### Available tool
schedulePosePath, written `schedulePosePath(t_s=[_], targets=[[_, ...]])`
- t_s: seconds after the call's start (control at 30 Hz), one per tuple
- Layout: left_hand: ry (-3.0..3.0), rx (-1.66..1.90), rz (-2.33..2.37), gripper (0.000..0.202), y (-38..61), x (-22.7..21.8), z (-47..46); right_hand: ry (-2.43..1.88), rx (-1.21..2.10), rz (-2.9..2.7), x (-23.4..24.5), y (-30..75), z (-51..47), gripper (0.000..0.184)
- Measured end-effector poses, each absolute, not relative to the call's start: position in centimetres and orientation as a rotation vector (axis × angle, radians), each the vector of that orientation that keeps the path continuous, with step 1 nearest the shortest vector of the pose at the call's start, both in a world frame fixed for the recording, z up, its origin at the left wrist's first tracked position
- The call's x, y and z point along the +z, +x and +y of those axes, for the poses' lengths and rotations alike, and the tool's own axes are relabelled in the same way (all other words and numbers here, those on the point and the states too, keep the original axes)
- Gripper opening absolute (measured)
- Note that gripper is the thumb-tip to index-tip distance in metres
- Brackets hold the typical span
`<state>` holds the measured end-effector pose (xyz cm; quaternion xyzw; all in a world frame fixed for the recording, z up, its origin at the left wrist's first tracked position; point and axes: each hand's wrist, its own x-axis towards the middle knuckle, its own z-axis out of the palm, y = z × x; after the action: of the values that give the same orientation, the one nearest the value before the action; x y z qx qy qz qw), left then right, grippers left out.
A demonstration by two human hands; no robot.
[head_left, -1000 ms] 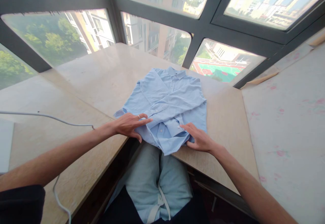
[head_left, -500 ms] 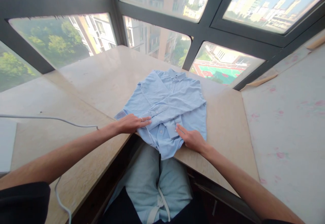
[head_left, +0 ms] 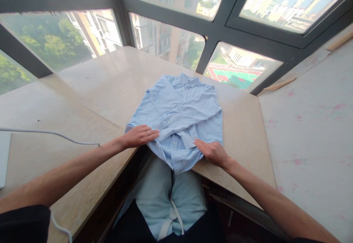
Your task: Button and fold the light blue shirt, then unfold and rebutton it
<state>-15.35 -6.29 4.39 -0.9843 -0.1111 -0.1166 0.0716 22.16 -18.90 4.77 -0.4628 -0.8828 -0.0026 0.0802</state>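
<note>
A light blue button-up shirt (head_left: 182, 110) lies face up on the beige stone ledge (head_left: 110, 85), collar toward the window, both sleeves folded across the front. Its hem hangs a little over the near corner. My left hand (head_left: 139, 136) rests flat on the shirt's lower left edge, fingers stretched out, a ring on one finger. My right hand (head_left: 212, 152) lies flat on the lower right part of the shirt beside the folded cuff, fingers together and extended. Neither hand grips the cloth.
A white cable (head_left: 49, 134) runs across the left part of the ledge, and a white object (head_left: 3, 158) sits at the far left edge. Dark-framed windows (head_left: 215, 33) enclose the back. A pale speckled surface (head_left: 311, 125) adjoins on the right. My lap is below the ledge's corner.
Both hands slid slightly toward me and outward along the shirt's lower part, staying flat on it. The view shifted a little; the shirt stays in place.
</note>
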Motion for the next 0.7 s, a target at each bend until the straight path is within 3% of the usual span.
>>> schedulePosePath(t_s=[0.33,0.7], targets=[[-3.138,-0.58,-0.218,0.029,-15.5,10.8,-11.1,-1.205,0.553,-2.8,13.1,22.5,-21.4,0.052],[-3.419,-0.107,-0.429,0.035,-15.4,21.8,-14.2,-1.118,1.142,-2.882,24.5,20.4,-21.0,0.026]])
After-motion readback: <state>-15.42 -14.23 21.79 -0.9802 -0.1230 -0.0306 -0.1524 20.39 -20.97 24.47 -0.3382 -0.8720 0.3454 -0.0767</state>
